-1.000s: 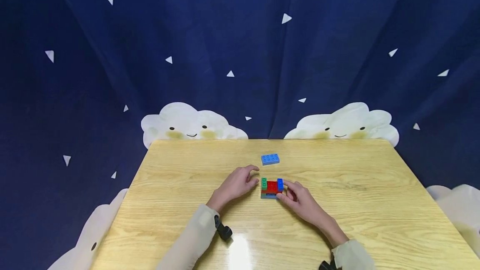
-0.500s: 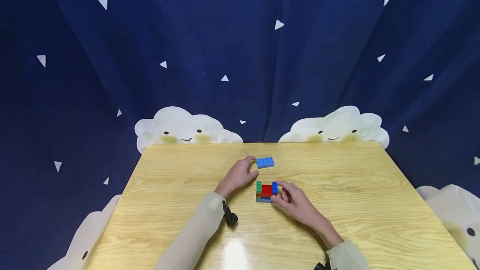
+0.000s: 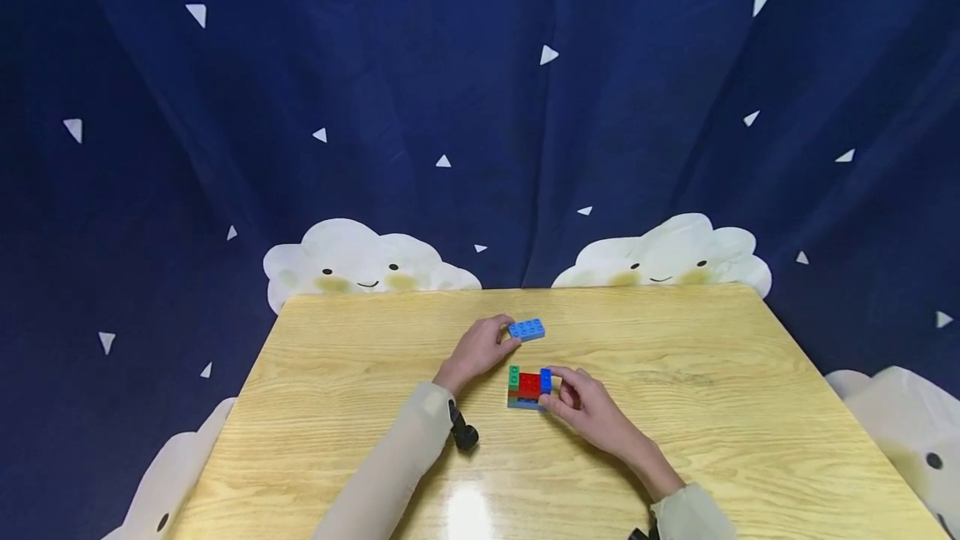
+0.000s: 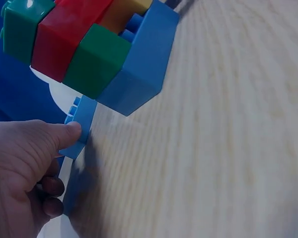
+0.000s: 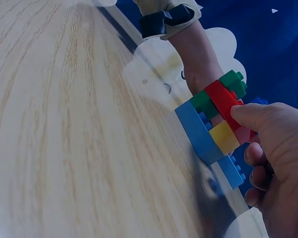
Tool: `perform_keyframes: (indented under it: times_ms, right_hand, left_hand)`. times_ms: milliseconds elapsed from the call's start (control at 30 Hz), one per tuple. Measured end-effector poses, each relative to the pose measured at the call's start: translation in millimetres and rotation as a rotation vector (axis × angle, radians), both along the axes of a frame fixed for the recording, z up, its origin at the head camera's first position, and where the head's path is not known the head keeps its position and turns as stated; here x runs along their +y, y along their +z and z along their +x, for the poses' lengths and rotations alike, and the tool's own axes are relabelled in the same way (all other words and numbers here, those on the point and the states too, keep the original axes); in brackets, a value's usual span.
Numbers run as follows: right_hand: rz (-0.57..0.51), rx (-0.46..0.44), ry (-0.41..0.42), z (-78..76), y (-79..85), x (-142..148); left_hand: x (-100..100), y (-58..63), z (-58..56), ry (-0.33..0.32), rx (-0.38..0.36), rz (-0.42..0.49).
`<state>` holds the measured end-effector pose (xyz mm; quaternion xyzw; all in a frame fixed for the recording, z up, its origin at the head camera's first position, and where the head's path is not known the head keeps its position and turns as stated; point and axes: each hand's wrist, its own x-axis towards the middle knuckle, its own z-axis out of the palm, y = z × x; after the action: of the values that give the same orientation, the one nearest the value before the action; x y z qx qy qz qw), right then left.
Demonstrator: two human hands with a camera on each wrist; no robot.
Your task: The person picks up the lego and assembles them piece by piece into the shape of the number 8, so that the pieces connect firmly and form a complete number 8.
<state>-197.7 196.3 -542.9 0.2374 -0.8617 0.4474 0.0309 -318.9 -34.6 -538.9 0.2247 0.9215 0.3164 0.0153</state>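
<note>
A loose light-blue building brick [image 3: 528,329] lies at the far middle of the table. My left hand [image 3: 480,348] pinches its left end, and the left wrist view shows the thumb [image 4: 67,133] against the brick's side. Nearer to me stands a small brick stack [image 3: 528,385]. It has a light-blue base brick [image 5: 193,129], green and yellow [image 5: 223,139] bricks on that, a red brick [image 5: 222,101] across them, and a green and a dark-blue brick on top. My right hand [image 3: 592,411] grips the stack's right end, thumb on the near side, index finger behind.
The wooden table [image 3: 675,423] extends around both hands. Behind its far edge hangs a dark-blue curtain [image 3: 420,90] with white triangles and clouds. A black wrist camera [image 3: 463,436] is strapped at the left sleeve.
My left hand has moved forward from beside the stack to the loose blue brick and now pinches its left end. The right hand keeps its place on the stack. The head view has shifted slightly.
</note>
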Motion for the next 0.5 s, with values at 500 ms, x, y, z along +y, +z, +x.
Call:
perform_keyframes:
  times_ms: [500]
  right_hand:
    - [-0.009, -0.005, 0.006, -1.8, -3.1, 1.8]
  left_hand:
    - [-26.1, 4.9, 20.3, 0.025, -0.015, 0.037]
